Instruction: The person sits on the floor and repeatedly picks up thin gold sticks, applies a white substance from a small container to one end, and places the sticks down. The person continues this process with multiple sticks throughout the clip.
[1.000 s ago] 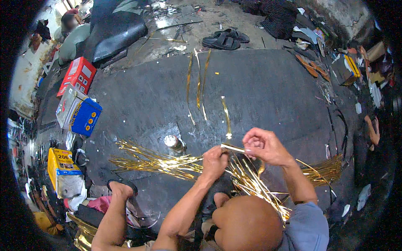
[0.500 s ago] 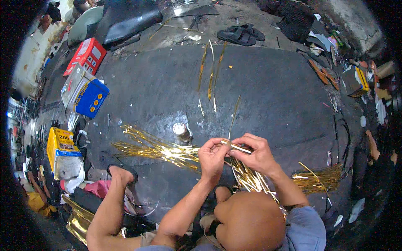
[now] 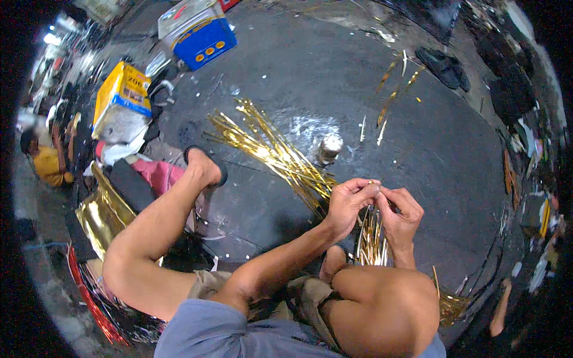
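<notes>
My left hand (image 3: 348, 204) and my right hand (image 3: 403, 216) meet fingertip to fingertip, both closed in a pinch. Between them a sliver of a shiny gold strip (image 3: 372, 182) shows; the fingers hide most of it. Just below the hands, a bunch of gold and silvery strips (image 3: 371, 241) lies between my forearms. To the left of my left hand, a larger bundle of gold strips (image 3: 271, 152) fans out on the dark mat (image 3: 256, 209). A short, shiny silvery cylinder (image 3: 330, 148) stands beyond my hands.
Loose strips (image 3: 388, 107) and dark sandals (image 3: 443, 67) lie far right. Blue (image 3: 204, 43) and yellow boxes (image 3: 123, 98) stand at the left. A gold sheet (image 3: 98, 215) and red strips (image 3: 92, 301) lie beside my left leg. Someone in yellow (image 3: 49, 162) sits far left.
The head view has turned, shifting the surroundings. The gold strip that showed lengthwise between my fingers is now mostly hidden, and my right hand is more upright.
</notes>
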The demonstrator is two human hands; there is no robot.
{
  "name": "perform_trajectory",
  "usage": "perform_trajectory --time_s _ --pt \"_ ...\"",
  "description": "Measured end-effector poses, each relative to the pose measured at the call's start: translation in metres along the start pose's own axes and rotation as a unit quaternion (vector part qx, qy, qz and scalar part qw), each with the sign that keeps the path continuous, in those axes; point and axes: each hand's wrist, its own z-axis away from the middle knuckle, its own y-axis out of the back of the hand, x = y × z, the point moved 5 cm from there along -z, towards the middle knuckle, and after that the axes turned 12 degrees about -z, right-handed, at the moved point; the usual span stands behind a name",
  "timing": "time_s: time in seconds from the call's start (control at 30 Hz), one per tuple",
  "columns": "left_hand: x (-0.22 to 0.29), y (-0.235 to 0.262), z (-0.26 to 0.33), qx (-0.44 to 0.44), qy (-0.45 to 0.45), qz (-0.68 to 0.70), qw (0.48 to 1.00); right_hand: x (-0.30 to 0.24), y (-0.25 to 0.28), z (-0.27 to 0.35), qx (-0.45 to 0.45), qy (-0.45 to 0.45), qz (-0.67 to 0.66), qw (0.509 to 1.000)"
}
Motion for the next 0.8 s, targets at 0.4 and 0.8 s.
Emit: perform_trajectory --time_s 0.4,0.8 --pt "0.102 0.084 -0.025 0.217 -0.099 -0.042 0.970 -0.014 -0.043 0.006 -0.113 -0.040 -0.027 0.992" --pt "0.176 0.274 -0.073 0.331 -0.044 -0.106 0.937 0.014 -0.030 0.050 -0.179 -0.070 -0.045 0.980"
